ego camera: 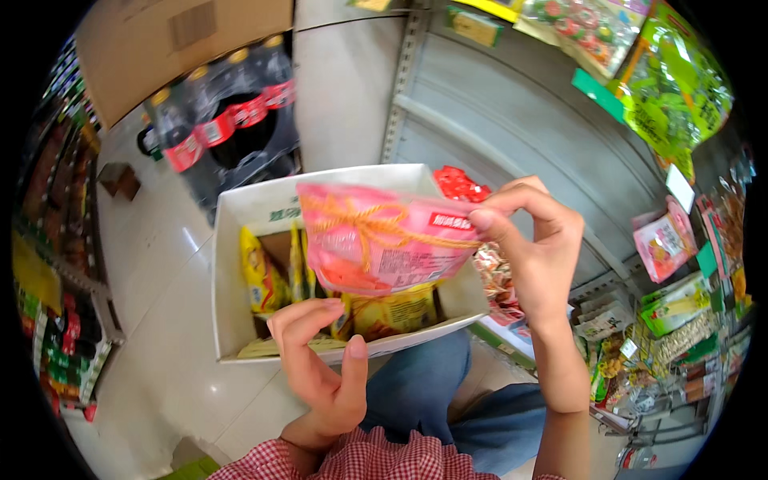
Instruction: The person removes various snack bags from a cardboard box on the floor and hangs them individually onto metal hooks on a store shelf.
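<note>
My right hand (528, 240) pinches the upper right corner of a pink snack pouch (384, 240) between thumb and fingers. The pouch, printed with an orange bow, hangs tilted over a white cardboard box (225, 282). Inside the box are several yellow snack packets, one of them at the left (259, 276) and another below the pouch (396, 312). Near the box's front edge, below the pouch, my left hand (324, 360) has its fingers apart and holds nothing. Part of the box's inside is hidden behind the pouch.
Shrink-wrapped bottles of dark drink (228, 120) stand beyond the box, near a large brown carton (180, 54). Grey shelving (504, 114) rises ahead. Red wrapped sweets (461, 183) lie just behind the box. Hanging snack bags (672, 96) line the right; stocked shelves (66, 270) stand left.
</note>
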Available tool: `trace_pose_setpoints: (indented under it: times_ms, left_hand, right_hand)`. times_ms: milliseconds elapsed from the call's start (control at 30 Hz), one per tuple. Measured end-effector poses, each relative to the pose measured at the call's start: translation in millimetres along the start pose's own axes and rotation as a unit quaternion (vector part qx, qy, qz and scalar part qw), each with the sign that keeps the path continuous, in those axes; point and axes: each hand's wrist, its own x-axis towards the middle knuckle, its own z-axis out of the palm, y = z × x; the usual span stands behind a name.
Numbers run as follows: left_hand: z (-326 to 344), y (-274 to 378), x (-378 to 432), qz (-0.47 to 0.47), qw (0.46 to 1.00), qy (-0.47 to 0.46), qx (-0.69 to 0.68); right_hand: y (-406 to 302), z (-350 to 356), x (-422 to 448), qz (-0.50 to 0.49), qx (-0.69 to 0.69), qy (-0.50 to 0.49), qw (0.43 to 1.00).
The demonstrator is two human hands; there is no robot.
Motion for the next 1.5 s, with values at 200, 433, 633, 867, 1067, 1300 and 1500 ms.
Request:
trace_pose_setpoints:
  times_ms: [200, 433, 633, 867, 1067, 1300, 1500]
  left_hand:
    - [61, 32, 10, 0.031, 0.979, -0.194, -0.061]
    - [133, 82, 5, 0.073, 0.957, -0.28, -0.029]
    - [189, 107, -33, 0.118, 0.942, -0.313, -0.027]
    - [230, 102, -63, 0.136, 0.935, -0.327, -0.011]
    - [249, 102, -71, 0.167, 0.935, -0.314, -0.006]
    - [274, 99, -50, 0.082, 0.935, -0.33, -0.098]
    - [299, 112, -50, -0.072, 0.915, -0.273, -0.288]
  right_hand:
    - [-24, -77, -10, -0.022, -0.101, 0.136, 0.985]
    - [-20, -124, -58, -0.016, -0.212, 0.244, 0.946]
    - [-7, -152, -83, 0.087, -0.215, 0.246, 0.941]
    - [14, -172, -107, 0.134, -0.302, 0.255, 0.909]
    - [24, -197, -105, 0.131, -0.346, 0.199, 0.908]
    - [34, -279, -106, 0.203, -0.276, 0.256, 0.904]
    - [65, -326, -131, 0.226, -0.225, 0.265, 0.91]
